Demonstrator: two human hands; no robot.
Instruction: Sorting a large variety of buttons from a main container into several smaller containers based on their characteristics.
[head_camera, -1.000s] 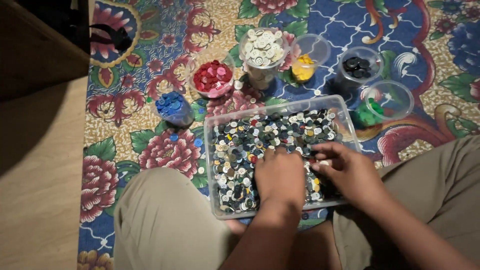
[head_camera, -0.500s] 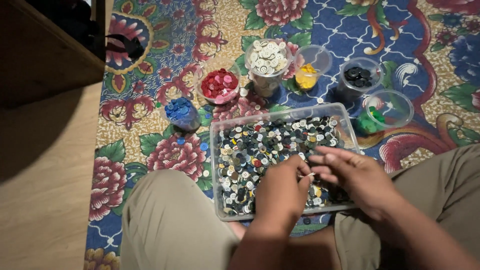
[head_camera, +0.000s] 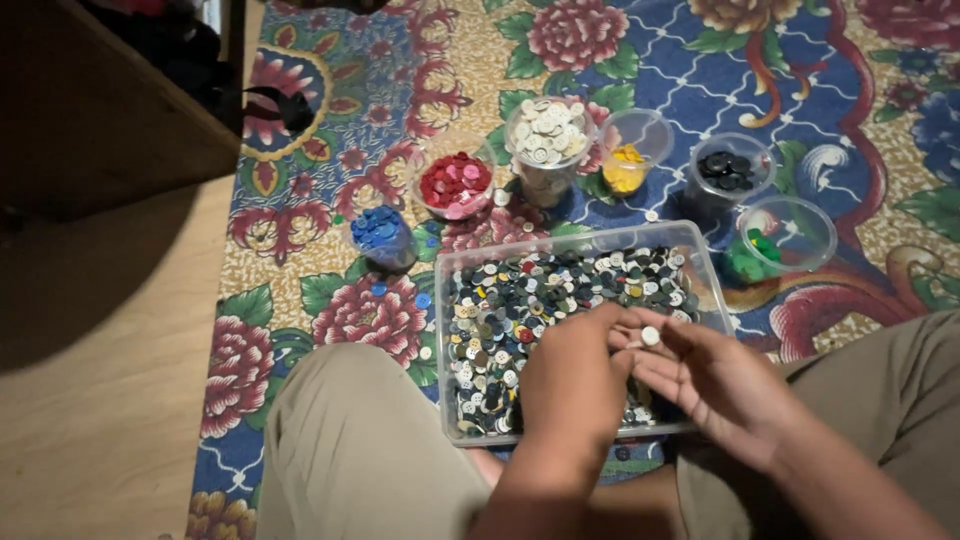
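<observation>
Raised since the earlier frame, the right hand (head_camera: 715, 385) pinches a small round white button (head_camera: 650, 336) above the clear rectangular plastic tray of mixed buttons (head_camera: 700, 262); left hand (head_camera: 572, 380) fingers curled together. Loosened pinch risks dropping it back.

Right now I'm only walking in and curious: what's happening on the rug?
A person sits on a flowered rug with a clear tub of mixed buttons between the knees. The right hand pinches a white button; the left hand hovers over the tub. Cups of red, blue, white, yellow, black and green buttons stand behind it.
</observation>
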